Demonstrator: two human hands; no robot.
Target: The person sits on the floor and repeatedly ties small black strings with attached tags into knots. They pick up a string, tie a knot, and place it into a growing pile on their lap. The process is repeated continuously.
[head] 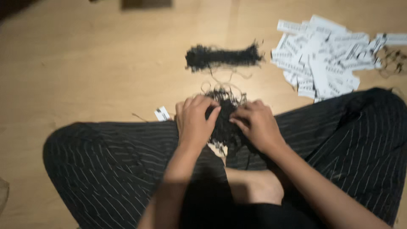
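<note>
1. Nearest the camera, a bare foot (254, 186) lies tucked between the two forearms, below both hands.
2. Crossed legs in dark pinstriped trousers (106, 161) spread out to either side of the hands and rest on the wooden floor (85, 63).
3. The left hand (195, 121) is curled palm down, its fingers bent over the left side of a tangle of black strings (224, 116); it grips the strands, though blur hides the exact pinch.
4. The right hand (256, 125) is likewise curled, its fingertips pressed into the right side of the same tangle, holding it.
5. The tangle sits between the two hands, on the lap at the edge of the shins, with loose threads straying up past the fingertips.
6. Just below the hands, a pale tag (218, 148) peeps from under the tangle.
7. Left of the left hand, near its knuckles, a small white tag (161, 113) lies on the floor.
8. Beyond the hands, straight ahead, a tidy black bundle (224, 56) of strings lies crosswise, apart from the tangle.
9. Farther off, ahead and to the right of the right hand, a heap of white printed tags (324, 55) is spread on the floor, with some thin brownish strings (394, 59) at its right edge.
</note>
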